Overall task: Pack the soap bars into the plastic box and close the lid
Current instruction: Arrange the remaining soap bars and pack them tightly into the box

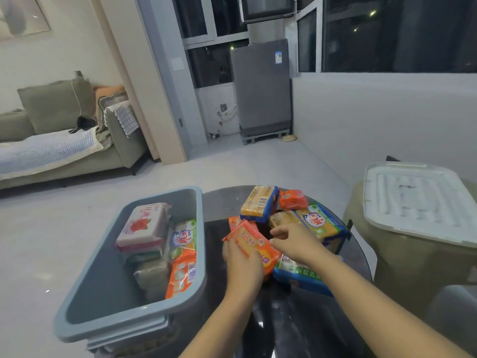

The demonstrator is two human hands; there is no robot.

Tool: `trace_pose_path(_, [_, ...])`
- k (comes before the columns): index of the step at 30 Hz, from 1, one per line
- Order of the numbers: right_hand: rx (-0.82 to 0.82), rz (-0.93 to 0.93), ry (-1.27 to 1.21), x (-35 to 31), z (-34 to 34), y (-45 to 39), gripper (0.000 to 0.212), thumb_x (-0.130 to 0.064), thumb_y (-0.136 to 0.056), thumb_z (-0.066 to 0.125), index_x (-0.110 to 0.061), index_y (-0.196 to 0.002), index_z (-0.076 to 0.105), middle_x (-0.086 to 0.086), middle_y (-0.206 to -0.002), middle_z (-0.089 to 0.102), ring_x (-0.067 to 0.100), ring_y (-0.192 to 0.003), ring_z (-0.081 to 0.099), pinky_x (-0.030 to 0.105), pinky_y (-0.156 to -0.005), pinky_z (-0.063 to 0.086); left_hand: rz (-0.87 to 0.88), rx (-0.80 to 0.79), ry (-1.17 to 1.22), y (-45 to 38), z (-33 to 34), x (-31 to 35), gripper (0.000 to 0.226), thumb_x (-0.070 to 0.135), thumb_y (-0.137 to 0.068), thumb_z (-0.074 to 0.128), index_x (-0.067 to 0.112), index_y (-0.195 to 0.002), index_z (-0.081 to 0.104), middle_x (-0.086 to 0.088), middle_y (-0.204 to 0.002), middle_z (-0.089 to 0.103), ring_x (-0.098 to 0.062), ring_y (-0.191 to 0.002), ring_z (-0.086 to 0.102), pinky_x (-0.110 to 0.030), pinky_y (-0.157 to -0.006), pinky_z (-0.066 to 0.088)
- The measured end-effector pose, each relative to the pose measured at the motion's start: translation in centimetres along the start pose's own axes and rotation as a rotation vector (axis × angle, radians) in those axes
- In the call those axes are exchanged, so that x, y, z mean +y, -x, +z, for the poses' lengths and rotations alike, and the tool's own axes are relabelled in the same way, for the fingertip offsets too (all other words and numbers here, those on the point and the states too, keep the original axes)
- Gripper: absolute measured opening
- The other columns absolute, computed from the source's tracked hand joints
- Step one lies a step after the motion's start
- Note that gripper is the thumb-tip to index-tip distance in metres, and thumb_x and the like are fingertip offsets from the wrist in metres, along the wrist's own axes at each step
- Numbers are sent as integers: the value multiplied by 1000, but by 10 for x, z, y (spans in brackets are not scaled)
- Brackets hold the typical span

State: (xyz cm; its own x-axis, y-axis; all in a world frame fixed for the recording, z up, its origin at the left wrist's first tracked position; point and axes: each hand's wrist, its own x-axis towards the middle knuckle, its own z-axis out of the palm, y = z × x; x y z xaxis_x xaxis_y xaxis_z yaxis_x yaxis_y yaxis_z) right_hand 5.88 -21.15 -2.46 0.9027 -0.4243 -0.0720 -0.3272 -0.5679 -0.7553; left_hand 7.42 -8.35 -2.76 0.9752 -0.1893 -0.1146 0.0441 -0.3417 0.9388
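A grey-blue plastic box (pixel 108 277) stands open at the left of the round dark glass table (pixel 296 321). Several wrapped soap bars lie inside it, a pink one (pixel 144 224) on top and an orange one (pixel 182 273) by the right wall. My left hand (pixel 242 264) grips an orange soap pack (pixel 251 241) just right of the box. My right hand (pixel 294 241) touches the same pack's far edge, fingers curled over the pile. More soap packs (pixel 260 202) lie behind on the table. The white lid (pixel 418 200) rests on a beige seat at the right.
A small orange packet (pixel 294 198) and blue-yellow soap packs (pixel 322 220) crowd the table's far side; a blue pack (pixel 299 276) lies under my right wrist. A beige seat (pixel 402 259) stands at the right, a sofa (pixel 64 140) far left, a grey appliance (pixel 263 89) by the window.
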Motion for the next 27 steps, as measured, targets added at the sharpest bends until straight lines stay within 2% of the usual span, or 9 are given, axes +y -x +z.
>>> trace_pose_path(2, [-18,-16,39,-2,4,-7,45,-27,-86,60,-14,-128,54,1,-131,58,15,-118,54,26,-93,42,-37,12,38,-9,0,-6,57,2,-87,43,7,-143,31,-12,-146,35,-28,-124,47,-34,-96,45])
trace_pose_path(4, [-42,-22,70,-4,9,-12,47,-29,-87,59,-13,-131,51,2,-134,55,15,-121,52,26,-95,41,-70,-22,82,-18,0,-15,60,3,-87,44,10,-144,29,-14,-143,42,-28,-124,49,-42,-101,45])
trace_pose_path(8, [-62,-13,124,-5,11,-23,46,-30,-89,57,-14,-131,50,2,-135,54,17,-122,51,27,-95,41,-89,-33,95,-32,1,-28,43,10,-91,48,12,-134,44,-11,-129,56,-23,-112,58,-37,-93,50])
trace_pose_path(12, [-154,-62,159,-7,14,-30,33,-30,-88,56,-18,-118,62,1,-118,66,15,-103,61,32,-90,50,-40,-54,106,-39,7,-32,46,12,-92,47,16,-138,41,-9,-130,57,-23,-112,59,-41,-94,52])
trace_pose_path(14, [-164,-60,142,-7,15,-32,29,-33,-87,58,-20,-111,67,-1,-108,69,14,-95,64,38,-86,53,-14,-61,104,-40,11,-32,52,13,-94,46,17,-144,33,-10,-137,52,-26,-120,55,-44,-98,49])
trace_pose_path(19, [-116,12,7,-6,18,-32,23,-34,-83,63,-21,-100,72,-3,-95,73,14,-86,67,39,-81,55,33,-56,103,-43,11,-37,58,21,-96,46,20,-149,23,-9,-151,36,-28,-136,39,-50,-108,37])
trace_pose_path(21, [-81,37,-120,-5,18,-30,21,-31,-83,65,-19,-98,73,-4,-81,71,11,-75,65,30,-67,55,90,-50,123,-38,12,-32,61,18,-96,47,24,-150,21,-6,-152,36,-25,-137,38,-48,-110,36])
trace_pose_path(23, [-64,62,-278,-5,12,-26,19,-26,-83,65,-17,-99,72,-7,-67,65,7,-63,59,19,-51,45,175,-15,119,-34,12,-22,63,14,-95,48,26,-150,21,-2,-151,37,-21,-136,40,-45,-110,36])
trace_pose_path(27, [45,42,-460,-2,-17,-23,10,-27,-82,67,-28,-91,70,-12,-74,68,6,-71,64,20,-54,49,237,-70,158,-40,18,10,55,14,-96,45,28,-147,30,-4,-139,52,-21,-122,54,-44,-102,46])
